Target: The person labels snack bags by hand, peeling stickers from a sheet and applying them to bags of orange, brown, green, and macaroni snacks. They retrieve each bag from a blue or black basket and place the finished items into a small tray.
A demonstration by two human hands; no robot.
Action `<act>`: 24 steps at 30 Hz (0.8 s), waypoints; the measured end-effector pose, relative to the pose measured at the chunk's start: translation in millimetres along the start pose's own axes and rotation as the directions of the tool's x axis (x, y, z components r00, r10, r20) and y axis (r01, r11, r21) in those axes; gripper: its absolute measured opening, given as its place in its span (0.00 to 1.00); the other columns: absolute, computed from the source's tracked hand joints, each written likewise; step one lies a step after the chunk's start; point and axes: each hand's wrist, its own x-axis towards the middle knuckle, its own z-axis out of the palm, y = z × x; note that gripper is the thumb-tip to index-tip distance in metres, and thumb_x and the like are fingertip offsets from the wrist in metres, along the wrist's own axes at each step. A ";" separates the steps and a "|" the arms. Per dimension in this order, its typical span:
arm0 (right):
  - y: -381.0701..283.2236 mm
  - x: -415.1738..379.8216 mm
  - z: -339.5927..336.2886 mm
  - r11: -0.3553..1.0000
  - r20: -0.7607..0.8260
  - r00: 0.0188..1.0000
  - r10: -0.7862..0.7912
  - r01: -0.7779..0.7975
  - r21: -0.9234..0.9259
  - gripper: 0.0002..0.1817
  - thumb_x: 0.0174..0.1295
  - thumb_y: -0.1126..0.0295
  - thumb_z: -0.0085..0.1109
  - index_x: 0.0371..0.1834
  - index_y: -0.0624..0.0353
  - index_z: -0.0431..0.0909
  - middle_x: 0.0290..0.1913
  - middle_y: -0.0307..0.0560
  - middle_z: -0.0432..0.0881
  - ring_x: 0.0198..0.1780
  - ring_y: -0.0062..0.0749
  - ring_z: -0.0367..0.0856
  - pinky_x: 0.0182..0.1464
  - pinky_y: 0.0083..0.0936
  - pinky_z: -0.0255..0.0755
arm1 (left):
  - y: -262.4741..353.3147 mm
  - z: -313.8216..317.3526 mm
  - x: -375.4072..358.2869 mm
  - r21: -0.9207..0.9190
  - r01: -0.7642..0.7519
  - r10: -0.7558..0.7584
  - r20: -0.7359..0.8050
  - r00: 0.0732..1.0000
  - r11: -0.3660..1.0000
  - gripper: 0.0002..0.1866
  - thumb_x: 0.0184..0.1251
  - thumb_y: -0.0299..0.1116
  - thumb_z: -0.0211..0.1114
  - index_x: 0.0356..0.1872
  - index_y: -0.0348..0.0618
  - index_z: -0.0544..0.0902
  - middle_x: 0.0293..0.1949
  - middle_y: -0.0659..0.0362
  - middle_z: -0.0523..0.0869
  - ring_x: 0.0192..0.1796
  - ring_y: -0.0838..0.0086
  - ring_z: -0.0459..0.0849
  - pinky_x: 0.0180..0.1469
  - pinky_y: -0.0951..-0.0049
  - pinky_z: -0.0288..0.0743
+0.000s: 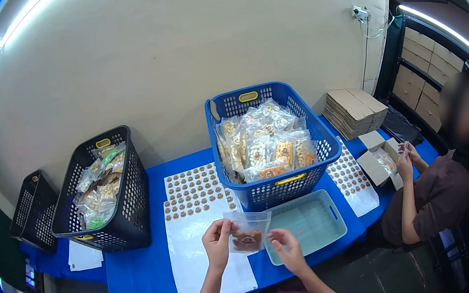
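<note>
My left hand pinches the left edge of a clear plastic packet with brown contents and a round sticker on its front. My right hand is just right of the packet, with its fingers apart and nothing visible between them. Under the packet lies a white sheet with rows of round brown stickers on its upper part. To the right, a pale green tray rests on the blue cloth, partly behind my right hand. A blue basket full of clear snack packets stands beyond the tray.
Black baskets stand at the left. Another sticker sheet lies right of the blue basket. Folded cardboard is stacked at the back right. A person at the right works over an open carton.
</note>
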 end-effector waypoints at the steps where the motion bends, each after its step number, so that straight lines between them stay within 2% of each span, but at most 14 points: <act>1: -9.8 3.9 -4.6 0.984 -0.006 0.996 -0.083 0.081 -0.161 0.16 0.56 0.67 0.57 0.45 0.63 0.70 0.41 0.45 0.77 0.42 0.27 0.73 0.45 0.26 0.66 | 1.4 -3.4 -1.7 0.081 -0.022 0.021 0.018 1.000 0.997 0.09 0.63 0.31 0.56 0.31 0.35 0.78 0.26 0.59 0.81 0.30 0.77 0.80 0.35 0.81 0.72; 3: -34.7 12.0 -9.3 0.857 0.022 0.969 -0.246 0.228 -0.463 0.19 0.52 0.67 0.60 0.46 0.62 0.70 0.40 0.46 0.77 0.41 0.31 0.73 0.46 0.28 0.65 | -4.3 -8.0 -4.7 0.272 -0.146 0.113 0.134 0.985 0.951 0.06 0.60 0.27 0.58 0.32 0.32 0.79 0.27 0.56 0.82 0.29 0.77 0.81 0.33 0.81 0.74; 5: -51.2 20.7 -2.4 0.752 0.136 0.925 -0.354 0.369 -0.546 0.17 0.47 0.67 0.63 0.39 0.61 0.73 0.36 0.44 0.75 0.37 0.37 0.72 0.41 0.29 0.64 | -5.5 -9.4 -8.1 0.428 -0.257 0.137 0.291 0.947 0.867 0.06 0.59 0.26 0.59 0.32 0.33 0.79 0.27 0.56 0.82 0.29 0.77 0.82 0.33 0.79 0.75; 6: -53.4 23.8 1.5 0.688 0.221 0.899 -0.377 0.432 -0.583 0.15 0.47 0.67 0.63 0.36 0.61 0.73 0.34 0.44 0.75 0.36 0.37 0.72 0.39 0.30 0.63 | -5.3 -7.8 -11.2 0.412 -0.222 0.072 0.348 0.935 0.884 0.06 0.58 0.26 0.59 0.33 0.34 0.79 0.29 0.56 0.82 0.29 0.77 0.82 0.30 0.78 0.75; 7: -53.9 25.1 6.4 0.619 0.306 0.867 -0.393 0.496 -0.609 0.13 0.47 0.67 0.63 0.33 0.61 0.74 0.32 0.43 0.75 0.35 0.37 0.71 0.37 0.30 0.63 | -0.6 -4.7 -12.6 0.407 -0.286 0.094 0.430 0.898 0.868 0.05 0.57 0.25 0.59 0.33 0.34 0.79 0.30 0.55 0.81 0.28 0.76 0.82 0.27 0.78 0.74; 8: -47.7 27.7 13.9 0.663 0.349 0.861 -0.370 0.508 -0.550 0.10 0.48 0.68 0.63 0.23 0.61 0.72 0.25 0.43 0.73 0.29 0.37 0.70 0.32 0.28 0.60 | -4.4 -4.2 -12.9 0.425 -0.346 0.152 0.426 0.892 0.837 0.05 0.57 0.25 0.59 0.33 0.34 0.79 0.28 0.54 0.81 0.28 0.75 0.82 0.26 0.78 0.73; 9: -45.3 27.9 19.3 0.731 0.328 0.892 -0.312 0.446 -0.517 0.10 0.49 0.68 0.62 0.22 0.62 0.72 0.24 0.43 0.72 0.27 0.36 0.70 0.31 0.27 0.60 | -8.2 -5.4 -13.5 0.444 -0.403 0.209 0.423 0.882 0.801 0.05 0.57 0.25 0.59 0.33 0.34 0.79 0.27 0.54 0.81 0.27 0.74 0.81 0.25 0.78 0.73; 12: -38.8 31.3 35.1 0.906 0.278 0.948 -0.155 0.249 -0.343 0.12 0.51 0.70 0.60 0.19 0.63 0.69 0.20 0.46 0.70 0.19 0.30 0.67 0.24 0.25 0.60 | -0.1 -10.7 -19.2 0.513 -0.286 0.169 0.262 0.950 0.809 0.04 0.56 0.25 0.59 0.30 0.34 0.79 0.24 0.54 0.80 0.25 0.73 0.80 0.26 0.76 0.71; 15: -32.4 27.3 53.2 0.931 0.288 0.953 -0.093 0.186 -0.315 0.12 0.51 0.70 0.60 0.19 0.64 0.69 0.19 0.46 0.70 0.19 0.27 0.66 0.23 0.24 0.61 | -5.0 -21.4 -21.4 0.570 -0.298 0.296 0.098 0.950 0.766 0.04 0.56 0.26 0.60 0.28 0.35 0.79 0.22 0.55 0.79 0.23 0.73 0.78 0.25 0.76 0.69; 16: -32.0 26.8 58.6 0.933 0.305 0.948 -0.095 0.191 -0.305 0.12 0.52 0.69 0.60 0.20 0.64 0.69 0.19 0.46 0.70 0.19 0.27 0.66 0.23 0.24 0.61 | -0.3 -23.8 -21.3 0.553 -0.241 0.278 0.016 0.960 0.798 0.04 0.57 0.26 0.59 0.26 0.35 0.78 0.20 0.56 0.78 0.21 0.73 0.76 0.24 0.77 0.68; 19: -32.6 22.0 71.7 0.940 0.356 0.930 -0.091 0.199 -0.278 0.13 0.52 0.68 0.59 0.21 0.64 0.68 0.19 0.46 0.70 0.19 0.27 0.67 0.23 0.25 0.61 | 10.4 -38.5 -10.4 0.607 -0.304 0.451 -0.101 0.887 0.734 0.06 0.58 0.27 0.59 0.25 0.36 0.78 0.19 0.57 0.77 0.19 0.75 0.75 0.21 0.77 0.66; 20: -28.8 21.8 75.6 0.926 0.379 0.916 -0.131 0.249 -0.283 0.13 0.53 0.68 0.58 0.21 0.64 0.68 0.19 0.45 0.70 0.19 0.27 0.67 0.24 0.24 0.62 | 20.1 -39.4 -11.7 0.603 -0.258 0.416 -0.136 0.899 0.755 0.08 0.60 0.29 0.58 0.24 0.35 0.77 0.19 0.58 0.76 0.17 0.78 0.74 0.19 0.78 0.64; 23: -38.8 25.7 83.0 0.947 0.413 0.905 -0.106 0.218 -0.236 0.11 0.52 0.72 0.60 0.19 0.63 0.69 0.18 0.41 0.71 0.20 0.21 0.67 0.24 0.19 0.62 | 36.7 -41.6 -10.8 0.635 -0.251 0.477 -0.212 0.853 0.731 0.11 0.62 0.31 0.57 0.23 0.35 0.76 0.19 0.61 0.76 0.16 0.80 0.73 0.17 0.79 0.63; 24: -39.5 26.8 83.6 0.948 0.440 0.892 -0.104 0.222 -0.228 0.10 0.52 0.72 0.60 0.20 0.63 0.69 0.19 0.41 0.72 0.21 0.21 0.68 0.25 0.19 0.63 | 37.7 -47.8 -8.6 0.584 -0.233 0.441 -0.244 0.864 0.778 0.12 0.63 0.32 0.57 0.23 0.34 0.76 0.19 0.62 0.75 0.19 0.83 0.72 0.19 0.81 0.63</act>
